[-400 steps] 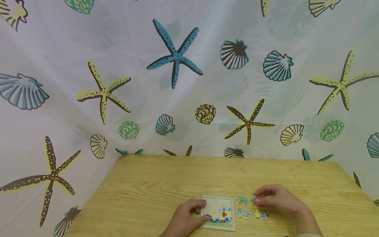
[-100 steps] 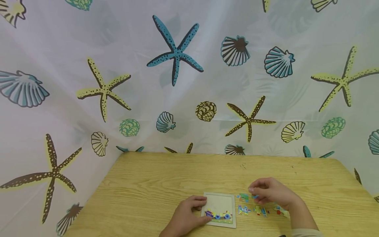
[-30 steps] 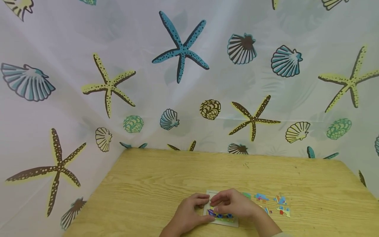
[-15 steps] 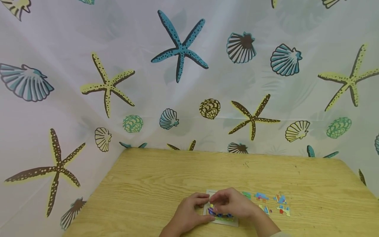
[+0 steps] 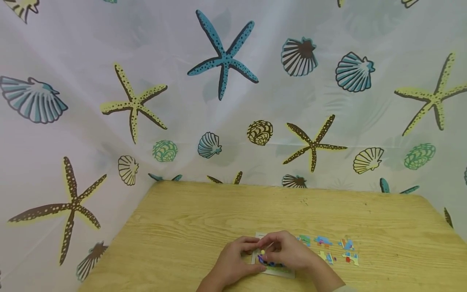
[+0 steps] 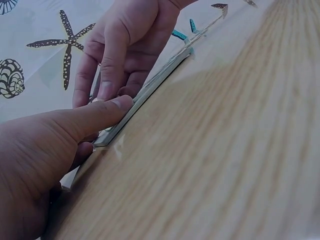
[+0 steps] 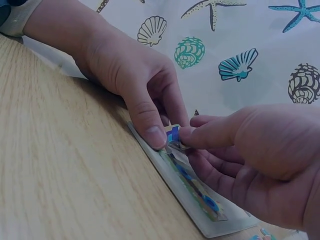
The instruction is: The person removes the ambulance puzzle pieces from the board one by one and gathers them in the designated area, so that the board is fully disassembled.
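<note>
A shallow puzzle tray [image 5: 282, 273] lies on the table, with a strip of picture showing blue wheels [image 7: 210, 202] along its near side. My left hand [image 5: 233, 259] grips the tray's left side, thumb [image 6: 107, 115] on the near rim. Over the tray, my right hand [image 5: 290, 251] pinches a small puzzle piece [image 7: 175, 134], blue, purple and yellow, tilted up at the tray's left end. The left thumb's tip is right beside that piece in the right wrist view. Much of the tray is hidden under the right hand in the head view.
Right of the tray lie loose pieces: a green one [image 5: 303, 240], a blue one [image 5: 323, 241], a blue-orange one [image 5: 345, 244], a yellow-blue one [image 5: 326, 257] and one with red [image 5: 351, 258]. A patterned curtain [image 5: 233, 121] hangs behind the wooden table [image 5: 182, 227].
The piece with red left the tray for the table at right. My right hand has since moved from the loose pieces onto the tray; the left stays at its side.
</note>
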`<state>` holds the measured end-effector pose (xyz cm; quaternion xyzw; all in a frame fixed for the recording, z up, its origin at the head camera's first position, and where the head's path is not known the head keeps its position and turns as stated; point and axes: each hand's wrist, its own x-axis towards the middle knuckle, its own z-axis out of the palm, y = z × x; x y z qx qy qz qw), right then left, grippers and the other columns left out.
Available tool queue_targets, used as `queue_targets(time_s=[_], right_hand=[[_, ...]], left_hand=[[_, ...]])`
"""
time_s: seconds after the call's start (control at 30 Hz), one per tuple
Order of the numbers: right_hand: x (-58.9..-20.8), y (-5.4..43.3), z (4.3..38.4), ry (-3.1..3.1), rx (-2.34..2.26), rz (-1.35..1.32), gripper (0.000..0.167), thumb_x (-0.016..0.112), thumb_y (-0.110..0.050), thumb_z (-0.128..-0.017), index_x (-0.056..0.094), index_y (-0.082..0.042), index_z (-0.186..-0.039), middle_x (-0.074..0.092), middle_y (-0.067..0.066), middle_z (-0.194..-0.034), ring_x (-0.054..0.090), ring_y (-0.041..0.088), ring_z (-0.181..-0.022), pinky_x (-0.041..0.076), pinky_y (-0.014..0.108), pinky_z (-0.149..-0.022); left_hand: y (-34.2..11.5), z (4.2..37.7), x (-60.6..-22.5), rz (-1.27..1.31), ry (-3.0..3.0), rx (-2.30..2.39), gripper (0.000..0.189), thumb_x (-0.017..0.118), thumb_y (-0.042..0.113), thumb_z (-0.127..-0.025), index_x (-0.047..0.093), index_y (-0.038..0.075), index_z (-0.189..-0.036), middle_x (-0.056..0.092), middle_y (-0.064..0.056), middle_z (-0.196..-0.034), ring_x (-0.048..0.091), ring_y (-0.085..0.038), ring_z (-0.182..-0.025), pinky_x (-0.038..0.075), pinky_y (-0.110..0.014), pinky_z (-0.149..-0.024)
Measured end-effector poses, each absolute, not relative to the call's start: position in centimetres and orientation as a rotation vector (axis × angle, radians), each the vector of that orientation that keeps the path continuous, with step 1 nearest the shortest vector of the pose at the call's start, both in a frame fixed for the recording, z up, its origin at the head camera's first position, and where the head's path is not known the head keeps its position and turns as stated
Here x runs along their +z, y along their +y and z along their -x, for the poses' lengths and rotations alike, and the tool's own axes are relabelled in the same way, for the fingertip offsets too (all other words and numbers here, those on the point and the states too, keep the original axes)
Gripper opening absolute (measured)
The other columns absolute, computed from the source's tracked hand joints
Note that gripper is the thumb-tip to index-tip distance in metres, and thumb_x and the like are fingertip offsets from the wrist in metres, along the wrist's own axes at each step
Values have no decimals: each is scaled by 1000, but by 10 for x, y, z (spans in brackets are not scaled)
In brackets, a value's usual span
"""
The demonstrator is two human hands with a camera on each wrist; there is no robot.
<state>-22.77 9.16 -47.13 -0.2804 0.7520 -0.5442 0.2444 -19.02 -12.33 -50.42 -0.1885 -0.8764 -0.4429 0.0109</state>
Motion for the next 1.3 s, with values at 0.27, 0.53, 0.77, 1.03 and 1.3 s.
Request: queue_targets(time_s=[0.27,0.53,0.77,1.03,1.3], right_hand=[[-466,95,226,2065,-1475,751,21,68,-6,-93,71,-2,-114,71,11,-106,70,22,-92,57,27,-77],[-459,105,229,1986,-1523,691,28,64,-5,-95,65,6,-121,68,13,-98,71,21,-88,60,36,-79],[-459,113,235,1970,-1539,681,29,65,-8,-96,66,5,-122,69,9,-98,71,20,-89,60,36,-81],[-459,133,236,1920,-1655,550,35,69,-13,-95,64,8,-122,61,7,-99,69,16,-92,60,35,-84],[-462,150,230,1966,-1648,517,34,69,-14,-94,65,8,-120,63,7,-97,69,15,-90,60,32,-81]], left_hand=[[-124,191,-504,590,-2752,-1377,61,86,46,-75,72,13,-123,65,3,-131,65,-14,-107,54,-26,-90],[-126,190,-506,571,-2766,-1319,67,86,50,-73,71,10,-124,65,5,-130,65,-15,-113,53,-33,-96],[-126,190,-508,538,-2772,-1299,67,86,50,-73,71,9,-124,65,5,-130,64,-15,-113,53,-34,-96],[-120,192,-506,536,-2781,-1300,67,86,50,-73,70,9,-125,65,4,-132,65,-13,-112,53,-33,-97],[-121,193,-505,534,-2783,-1295,67,87,49,-72,71,9,-123,65,4,-131,66,-12,-109,53,-29,-94]])
